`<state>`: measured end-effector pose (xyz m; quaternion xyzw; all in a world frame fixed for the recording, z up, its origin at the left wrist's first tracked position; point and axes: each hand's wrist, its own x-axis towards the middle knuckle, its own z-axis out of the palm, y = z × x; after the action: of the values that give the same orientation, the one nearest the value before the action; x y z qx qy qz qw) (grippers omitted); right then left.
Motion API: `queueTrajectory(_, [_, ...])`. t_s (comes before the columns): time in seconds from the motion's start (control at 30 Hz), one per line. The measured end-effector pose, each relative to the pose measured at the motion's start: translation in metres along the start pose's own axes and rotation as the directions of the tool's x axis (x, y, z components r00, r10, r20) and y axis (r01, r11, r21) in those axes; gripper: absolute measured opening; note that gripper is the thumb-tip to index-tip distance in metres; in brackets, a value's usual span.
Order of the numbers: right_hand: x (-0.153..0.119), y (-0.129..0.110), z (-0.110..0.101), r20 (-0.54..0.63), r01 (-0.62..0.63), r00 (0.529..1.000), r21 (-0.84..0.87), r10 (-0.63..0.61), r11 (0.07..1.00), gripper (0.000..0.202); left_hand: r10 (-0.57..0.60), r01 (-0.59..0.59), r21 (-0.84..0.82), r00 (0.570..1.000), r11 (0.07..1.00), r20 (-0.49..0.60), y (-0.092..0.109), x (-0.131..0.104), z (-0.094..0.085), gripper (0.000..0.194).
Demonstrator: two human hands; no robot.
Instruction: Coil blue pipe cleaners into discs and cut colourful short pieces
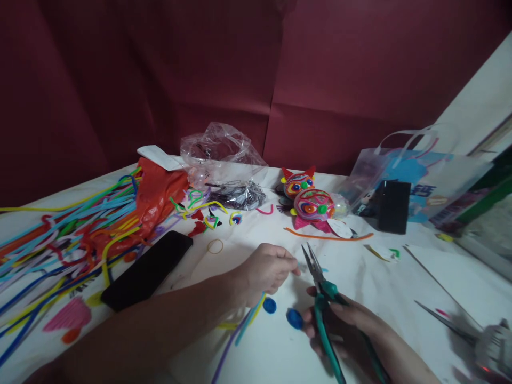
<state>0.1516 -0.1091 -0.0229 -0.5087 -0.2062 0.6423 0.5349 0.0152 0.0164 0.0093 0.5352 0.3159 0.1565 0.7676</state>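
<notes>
My left hand (267,268) is closed, its thumb and fingertips pinched together. Several pipe cleaners (250,319), yellow, light blue and purple, come out from under its palm and trail toward the near edge. Whatever lies between the fingertips is too small to make out. In my right hand (352,322) is a pair of needle-nose pliers (325,288) with green handles, jaws pointing away from me and slightly parted, just right of my left fingertips. Two blue coiled discs, one blue disc (269,305) and another blue disc (295,319), lie on the table between my hands.
Left are a black phone (148,270) and a heap of pipe cleaners (108,208) in a red bag (162,189). Colourful animal-face crafts (314,205), a clear plastic bag (224,152) and a black upright object (394,207) stand behind. Scissors (446,322) lie right.
</notes>
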Motion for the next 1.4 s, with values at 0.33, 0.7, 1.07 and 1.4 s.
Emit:
queueTrajectory(0.33, [0.002, -0.009, -0.009, 0.308, -0.111, 0.951, 0.241, 0.033, 0.964, 0.047, 0.111, -0.117, -0.043, 0.987, 0.992, -0.114, -0.001, 0.001, 0.002, 0.014])
queueTrajectory(0.7, [0.005, -0.025, -0.042, -0.395, -0.202, 0.82, -0.877, -0.414, 0.437, 0.076, 0.137, -0.161, -0.107, 0.969, 0.981, -0.204, 0.0, 0.0, 0.003, 0.014])
queueTrajectory(1.07, [0.02, -0.016, -0.067, -0.319, -0.448, 0.793, -0.882, -0.519, -0.143, 0.06, 0.091, -0.12, -0.16, 0.98, 0.98, -0.177, 0.002, -0.004, 0.007, 0.013])
queueTrajectory(1.4, [0.018, -0.018, -0.043, -0.108, -0.043, 0.693, -0.993, -0.713, 0.109, 0.054, 0.054, -0.077, -0.178, 0.99, 0.981, -0.129, -0.003, -0.011, 0.014, 0.011])
